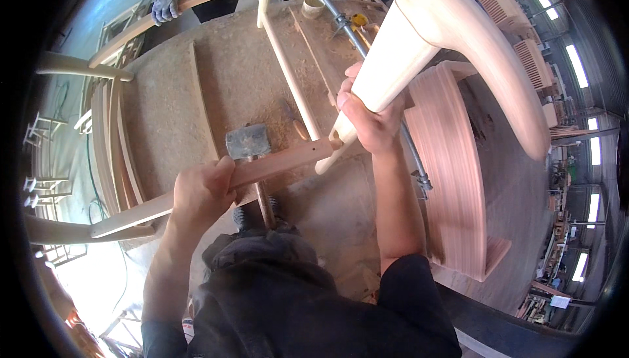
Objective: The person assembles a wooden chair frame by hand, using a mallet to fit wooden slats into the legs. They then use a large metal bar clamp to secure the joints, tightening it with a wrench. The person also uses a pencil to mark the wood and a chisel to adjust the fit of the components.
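A: Who has hold of what in the workshop?

B: A worker's left hand (206, 191) is closed over a wooden rail (282, 164), while the right hand (373, 119) is clasped around a tapered leg (396, 50). The rail's right end meets the leg just below that hand.

A: How much room surrounds them?

B: A dusty work surface (236, 69) spreads from the rail to its rounded far edge, crossed by 1 slanting pale rod (288, 76). A mallet (247, 140) sits close in, its head just beyond the rail, its handle passing beneath. To the right, a curved panel (452, 168) bounds the space beside the forearm (393, 194).

A: What escapes the lens?

B: The right hand's fingers are partly hidden by the leg, and I cannot tell how deeply the rail is seated. The upper frame cuts off the leg's flaring top piece (498, 76) and all but 1 gloved hand (165, 5), forearm and dark clothing of a co-worker opposite.
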A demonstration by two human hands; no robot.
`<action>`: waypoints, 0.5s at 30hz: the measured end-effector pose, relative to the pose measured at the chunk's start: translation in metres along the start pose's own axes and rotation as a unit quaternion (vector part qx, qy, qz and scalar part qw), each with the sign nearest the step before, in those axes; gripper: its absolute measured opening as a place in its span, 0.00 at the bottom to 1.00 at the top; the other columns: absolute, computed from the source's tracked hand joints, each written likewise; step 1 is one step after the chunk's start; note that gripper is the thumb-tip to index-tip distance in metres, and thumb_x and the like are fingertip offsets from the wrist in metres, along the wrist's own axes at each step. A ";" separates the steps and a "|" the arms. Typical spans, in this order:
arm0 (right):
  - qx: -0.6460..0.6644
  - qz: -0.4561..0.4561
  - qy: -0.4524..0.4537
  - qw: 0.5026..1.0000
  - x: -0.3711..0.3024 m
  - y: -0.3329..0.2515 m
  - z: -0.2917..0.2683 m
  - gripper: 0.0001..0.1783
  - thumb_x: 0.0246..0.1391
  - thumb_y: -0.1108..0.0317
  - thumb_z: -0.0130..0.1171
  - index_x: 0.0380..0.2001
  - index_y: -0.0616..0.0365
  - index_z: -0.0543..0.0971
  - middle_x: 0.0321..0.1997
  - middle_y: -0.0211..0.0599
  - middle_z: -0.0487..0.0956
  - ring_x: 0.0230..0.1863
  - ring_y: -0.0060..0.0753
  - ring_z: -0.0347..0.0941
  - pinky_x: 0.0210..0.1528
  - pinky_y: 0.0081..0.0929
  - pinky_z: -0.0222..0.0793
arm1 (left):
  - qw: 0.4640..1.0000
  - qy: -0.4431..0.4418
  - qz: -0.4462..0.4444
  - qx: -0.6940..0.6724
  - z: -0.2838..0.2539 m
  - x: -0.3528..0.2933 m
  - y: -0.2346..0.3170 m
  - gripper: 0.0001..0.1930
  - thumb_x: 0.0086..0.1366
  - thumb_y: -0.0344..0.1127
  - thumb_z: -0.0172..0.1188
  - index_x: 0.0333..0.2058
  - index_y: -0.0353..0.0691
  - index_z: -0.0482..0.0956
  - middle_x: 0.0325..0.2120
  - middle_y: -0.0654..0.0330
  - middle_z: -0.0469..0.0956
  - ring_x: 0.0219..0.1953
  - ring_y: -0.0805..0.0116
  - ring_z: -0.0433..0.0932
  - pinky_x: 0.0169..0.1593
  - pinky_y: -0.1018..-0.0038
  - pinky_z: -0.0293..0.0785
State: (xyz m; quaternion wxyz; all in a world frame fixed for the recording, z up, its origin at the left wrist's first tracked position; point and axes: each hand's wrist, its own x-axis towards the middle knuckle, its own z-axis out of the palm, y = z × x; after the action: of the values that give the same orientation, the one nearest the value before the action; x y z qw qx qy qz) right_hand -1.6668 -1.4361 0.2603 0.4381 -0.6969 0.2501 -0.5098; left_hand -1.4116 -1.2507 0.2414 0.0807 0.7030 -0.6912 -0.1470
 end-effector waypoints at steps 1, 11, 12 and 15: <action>-0.012 -0.005 -0.005 1.000 0.001 -0.002 0.000 0.17 0.49 0.81 0.59 0.45 0.66 0.75 0.32 0.33 0.77 0.30 0.20 0.74 0.31 0.22 0.70 | 1.000 0.001 0.001 -0.001 -0.002 0.000 0.001 0.14 0.49 0.31 0.70 0.32 0.41 0.74 0.27 0.53 0.80 0.34 0.49 0.82 0.38 0.56 0.78; -0.018 -0.046 -0.018 0.999 0.004 -0.001 0.001 0.19 0.48 0.83 0.58 0.46 0.67 0.74 0.39 0.37 0.76 0.30 0.22 0.73 0.31 0.23 0.70 | 1.000 0.012 -0.015 0.006 -0.003 0.006 0.001 0.13 0.48 0.29 0.71 0.30 0.41 0.76 0.25 0.53 0.80 0.32 0.50 0.83 0.38 0.59 0.79; -0.020 -0.055 -0.021 0.998 0.004 0.000 0.001 0.19 0.48 0.84 0.58 0.46 0.66 0.74 0.38 0.37 0.76 0.30 0.22 0.73 0.32 0.23 0.69 | 1.000 -0.002 -0.016 0.008 -0.003 0.007 0.000 0.14 0.49 0.31 0.71 0.32 0.42 0.75 0.27 0.54 0.80 0.33 0.50 0.83 0.38 0.59 0.79; -0.027 -0.066 -0.033 0.997 0.004 0.004 -0.001 0.19 0.48 0.84 0.58 0.46 0.66 0.74 0.37 0.36 0.76 0.30 0.21 0.73 0.32 0.22 0.69 | 0.999 -0.028 -0.019 0.015 -0.005 0.009 -0.002 0.14 0.51 0.33 0.71 0.35 0.43 0.75 0.30 0.57 0.81 0.36 0.51 0.82 0.40 0.58 0.78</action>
State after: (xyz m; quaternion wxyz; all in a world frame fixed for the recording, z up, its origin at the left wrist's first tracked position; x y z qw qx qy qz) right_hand -1.6660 -1.4419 0.2590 0.3922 -0.7401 0.2028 -0.5073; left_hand -1.4085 -1.2598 0.2447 0.0481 0.7129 -0.6816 -0.1575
